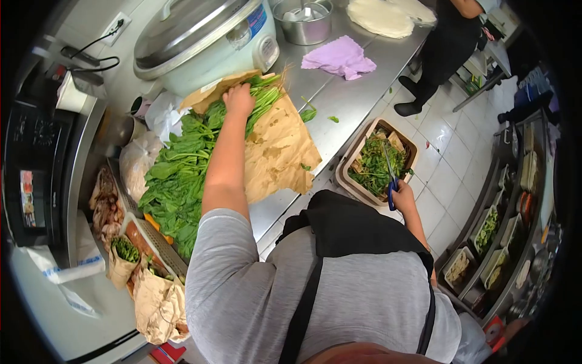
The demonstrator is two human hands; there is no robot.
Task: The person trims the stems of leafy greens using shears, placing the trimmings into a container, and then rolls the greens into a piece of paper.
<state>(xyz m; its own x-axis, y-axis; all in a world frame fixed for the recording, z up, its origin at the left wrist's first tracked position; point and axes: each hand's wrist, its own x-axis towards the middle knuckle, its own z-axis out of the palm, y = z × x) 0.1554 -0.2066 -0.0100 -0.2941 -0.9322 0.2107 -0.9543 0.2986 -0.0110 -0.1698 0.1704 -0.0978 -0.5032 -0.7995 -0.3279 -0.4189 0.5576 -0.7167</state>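
Note:
A large heap of leafy greens (182,164), like spinach with long stems, lies on brown paper (279,148) on the steel counter. My left hand (239,102) reaches over the heap, its fingers curled down onto the greens near the paper's far edge; the fingertips are partly hidden. In my right hand (403,198) is a pair of scissors (393,182) with blue handles, blades pointing away over a tan bin (350,171). The bin stands below the counter edge and holds green scraps and bits of brown paper.
Behind the greens stands a big lidded cooker (206,45). Further along the steel counter (339,103) are a purple cloth (339,57), a metal pot (304,27) and pale flat sheets (382,15). Another person (433,51) stands at upper right. Food trays (485,230) line the right side.

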